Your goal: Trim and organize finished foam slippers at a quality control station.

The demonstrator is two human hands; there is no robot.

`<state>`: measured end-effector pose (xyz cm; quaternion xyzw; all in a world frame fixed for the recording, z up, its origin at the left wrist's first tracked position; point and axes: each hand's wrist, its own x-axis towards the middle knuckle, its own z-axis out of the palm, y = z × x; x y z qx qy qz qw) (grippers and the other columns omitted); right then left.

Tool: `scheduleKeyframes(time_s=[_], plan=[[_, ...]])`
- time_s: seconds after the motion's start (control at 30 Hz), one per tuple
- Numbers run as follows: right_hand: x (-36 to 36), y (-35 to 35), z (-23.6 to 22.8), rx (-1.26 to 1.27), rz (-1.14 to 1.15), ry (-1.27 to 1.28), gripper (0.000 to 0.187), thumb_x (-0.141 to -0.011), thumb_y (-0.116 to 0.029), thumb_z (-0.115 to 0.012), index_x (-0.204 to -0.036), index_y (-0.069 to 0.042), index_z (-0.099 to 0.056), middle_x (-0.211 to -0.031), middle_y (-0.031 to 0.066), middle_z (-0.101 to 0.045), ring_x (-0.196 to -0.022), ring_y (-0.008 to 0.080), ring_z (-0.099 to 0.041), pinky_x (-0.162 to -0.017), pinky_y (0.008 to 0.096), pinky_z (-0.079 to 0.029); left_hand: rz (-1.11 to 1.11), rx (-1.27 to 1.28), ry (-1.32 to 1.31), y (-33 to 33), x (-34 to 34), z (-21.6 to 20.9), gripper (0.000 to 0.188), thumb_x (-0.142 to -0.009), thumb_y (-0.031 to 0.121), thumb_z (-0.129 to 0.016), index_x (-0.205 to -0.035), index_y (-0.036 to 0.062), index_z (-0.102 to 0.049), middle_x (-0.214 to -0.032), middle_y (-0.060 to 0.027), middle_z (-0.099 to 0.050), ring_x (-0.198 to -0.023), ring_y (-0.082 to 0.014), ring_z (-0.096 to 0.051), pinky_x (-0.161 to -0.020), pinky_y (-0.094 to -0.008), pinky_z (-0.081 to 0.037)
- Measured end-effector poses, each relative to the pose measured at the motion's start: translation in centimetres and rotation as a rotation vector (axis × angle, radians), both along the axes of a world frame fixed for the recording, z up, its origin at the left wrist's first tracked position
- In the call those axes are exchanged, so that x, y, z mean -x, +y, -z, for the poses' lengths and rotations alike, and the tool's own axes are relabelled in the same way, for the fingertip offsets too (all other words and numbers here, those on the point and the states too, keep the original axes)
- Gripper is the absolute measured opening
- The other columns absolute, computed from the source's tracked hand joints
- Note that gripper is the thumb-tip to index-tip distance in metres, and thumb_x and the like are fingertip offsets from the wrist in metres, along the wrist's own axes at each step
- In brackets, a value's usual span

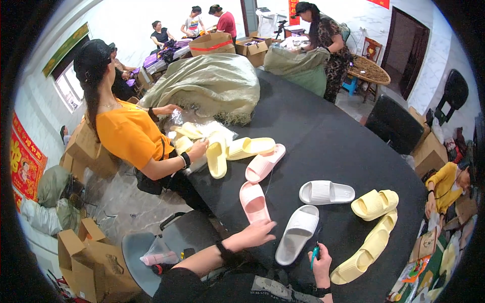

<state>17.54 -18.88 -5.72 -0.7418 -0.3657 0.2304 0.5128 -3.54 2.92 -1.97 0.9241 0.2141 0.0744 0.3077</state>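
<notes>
My left hand (254, 235) reaches over the black table with its fingers stretched out, at the near end of a pink slide sandal (254, 202). Whether it touches the sandal I cannot tell. My right hand (322, 262) is closed around a small teal-handled tool (315, 254), its exact kind too small to make out. Between my hands lies a grey slide sandal (298, 235), and another grey slide (327, 193) rests beyond it. A second pink slide (265, 163) lies farther off. To the right sit several yellow slides (375, 204), some nested in one another.
Across the table's left edge, a co-worker in orange (132, 134) handles yellow slides (217, 156) and clear plastic beside a large green sack (212, 81). A grey chair (144, 252) holds a bagged pink item at my left. Cardboard boxes (96, 260) stand behind it.
</notes>
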Motion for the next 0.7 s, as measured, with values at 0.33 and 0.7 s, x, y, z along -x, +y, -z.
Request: scheduleKeyframes(time_s=[0.33, 0.7], plan=[[-2.9, -4.5, 2.8, 0.056, 0.154, 0.031, 0.039, -0.075, -0.003, -0.069, -0.111, 0.004, -0.054, -0.071, 0.0011, -0.054, -0.057, 0.0068, -0.050, -0.050, 0.0214, -0.040, -0.054, -0.117, 0.080, 1.4, -17.5, 1.4, 0.069, -0.077, 0.026, -0.068, -0.132, 0.0030, -0.035, -0.124, -0.0242, -0.044, -0.109, -0.0406, -0.051, -0.088, -0.0488, -0.043], [-3.7, -7.2, 5.5, 0.085, 0.197, 0.197, 0.046, -0.076, -0.005, -0.068, -0.117, 0.003, -0.050, -0.086, 0.0049, -0.055, -0.071, 0.0117, -0.053, -0.063, 0.0250, -0.043, -0.323, 0.019, 0.007, 1.7, -24.4, 4.8, 0.074, -0.073, 0.025, -0.073, -0.133, 0.0053, -0.033, -0.134, -0.0328, -0.030, -0.106, -0.0523, -0.049, -0.090, -0.0525, -0.044]])
